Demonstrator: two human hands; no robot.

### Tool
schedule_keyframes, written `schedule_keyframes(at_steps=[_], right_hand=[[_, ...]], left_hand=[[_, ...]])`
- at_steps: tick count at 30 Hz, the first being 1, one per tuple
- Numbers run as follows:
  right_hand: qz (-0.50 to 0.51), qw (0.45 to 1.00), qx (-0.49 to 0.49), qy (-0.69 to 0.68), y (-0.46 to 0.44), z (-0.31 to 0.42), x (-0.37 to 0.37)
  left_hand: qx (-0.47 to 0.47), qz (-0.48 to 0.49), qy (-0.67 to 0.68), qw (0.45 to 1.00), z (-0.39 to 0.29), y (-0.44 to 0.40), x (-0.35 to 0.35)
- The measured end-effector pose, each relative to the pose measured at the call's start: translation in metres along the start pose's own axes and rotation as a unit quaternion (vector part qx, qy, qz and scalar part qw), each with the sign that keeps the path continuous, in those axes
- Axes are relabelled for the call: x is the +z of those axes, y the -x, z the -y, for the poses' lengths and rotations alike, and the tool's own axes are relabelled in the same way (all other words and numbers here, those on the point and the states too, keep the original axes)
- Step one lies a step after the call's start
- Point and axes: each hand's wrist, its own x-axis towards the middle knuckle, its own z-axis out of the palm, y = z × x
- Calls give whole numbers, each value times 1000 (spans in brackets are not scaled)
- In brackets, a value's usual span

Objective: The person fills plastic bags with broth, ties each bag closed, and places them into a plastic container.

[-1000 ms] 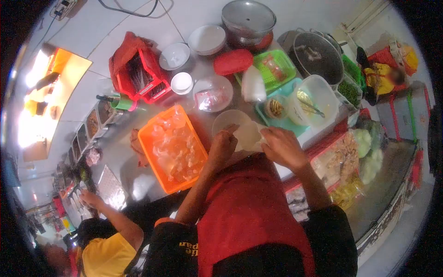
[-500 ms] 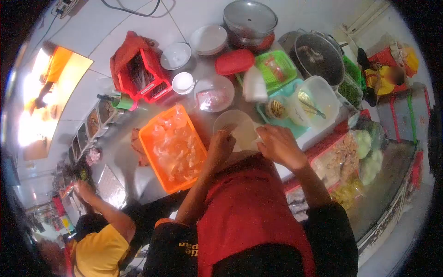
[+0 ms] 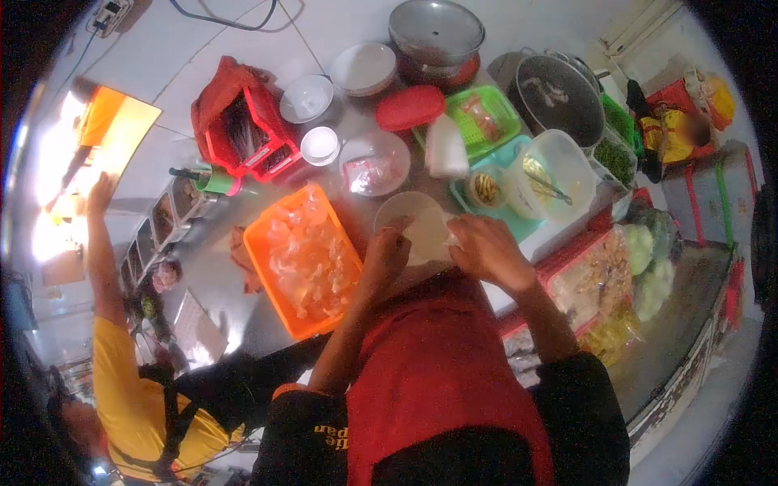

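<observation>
In front of my red apron stands a translucent round bowl [image 3: 415, 212] with pale contents. My left hand [image 3: 387, 255] is closed at the bowl's left side, fingers bent inward; what it holds is hidden. On the right, my right hand [image 3: 490, 253] is closed, with a small whitish bit showing at its fingertips, too small to name. Left of my left forearm lies an orange tray [image 3: 253, 235] with many small clear plastic bags [image 3: 304, 259] in it.
Behind the bowl are a plate [image 3: 375, 164], white bowls [image 3: 308, 99], a red crate [image 3: 243, 134] and a green basket [image 3: 498, 121]. A white tub [image 3: 559, 174] and a dark pot [image 3: 559, 97] stand to the right. At left, a co-worker in yellow [image 3: 121, 364] reaches toward a bright opening.
The co-worker at left has raised an arm from the counter containers up toward the bright opening. My hands stay almost in place at the bowl.
</observation>
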Motion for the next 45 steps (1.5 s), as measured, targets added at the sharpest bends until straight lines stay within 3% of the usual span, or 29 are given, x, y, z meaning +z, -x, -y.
schedule_keyframes(at_steps=[3,9,10,14,17,20,23,26,29,32,35,36,40,43,45], right_hand=[[30,999,31,-10,0,-18,6],[-27,946,144,-291,42,-53,-8],[-26,931,208,-298,54,-61,-4],[-152,899,277,-305,90,-84,17],[-180,906,306,-230,106,-95,34],[-251,893,263,-266,120,-126,69],[-229,907,268,-229,118,-126,73],[-246,885,259,-300,118,-137,98],[-238,897,270,-257,115,-124,81],[-176,917,337,-123,116,-114,66],[-273,912,302,-42,95,-75,32],[-257,899,326,-139,89,-71,27],[-301,930,209,-7,65,-63,43],[-249,909,312,117,82,-78,50],[-214,912,345,50,88,-83,47]], left_hand=[[-75,22,-1,997,42,-6,11],[-26,-15,-82,996,14,-14,-20],[-37,-6,-76,996,14,-15,-24],[-23,-24,-43,999,16,-18,-32],[-16,-19,-1,1000,34,-21,-32],[-31,-12,20,999,32,-23,-32],[-42,0,41,998,27,-22,-33],[-72,25,70,995,27,-24,-30],[-70,54,63,994,8,-21,-27],[-63,57,100,991,-2,-17,-22],[-73,63,132,987,-8,-14,-28],[-73,64,144,985,6,-14,-25],[-72,56,139,986,21,-12,-19],[-52,28,140,988,32,-11,-17],[-55,38,127,990,37,-13,-17]])
